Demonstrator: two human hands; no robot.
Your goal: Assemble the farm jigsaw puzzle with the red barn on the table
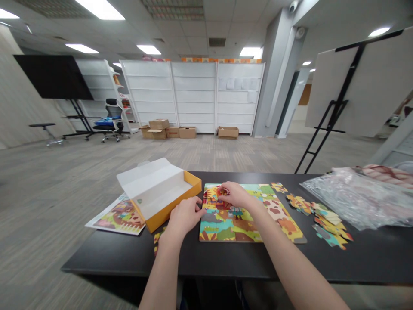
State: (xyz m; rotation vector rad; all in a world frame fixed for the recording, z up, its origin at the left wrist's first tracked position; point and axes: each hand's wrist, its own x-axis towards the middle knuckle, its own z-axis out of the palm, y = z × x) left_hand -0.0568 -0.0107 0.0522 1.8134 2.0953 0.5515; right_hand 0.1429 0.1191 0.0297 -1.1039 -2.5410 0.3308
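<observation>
A colourful jigsaw puzzle point(245, 234) lies on the black table, much of its picture filled in. Over its upper left part, my right hand point(237, 194) pinches a small reddish puzzle piece point(223, 192) against the board; its fingers partly cover the piece. My left hand point(187, 214) rests between the puzzle's left edge and the open yellow box point(174, 203), fingers loosely bent and apart, with nothing seen in them. Several loose puzzle pieces point(331, 224) lie in a heap to the right. More pieces point(157, 241) show partly behind my left wrist.
A printed picture sheet point(121, 218) sticks out from under the box at the left. Crumpled clear plastic point(361, 198) covers the table's right side. Beyond the black table point(226, 262) stand white shelves, cardboard boxes point(158, 129), an office chair point(111, 120) and a screen on a stand.
</observation>
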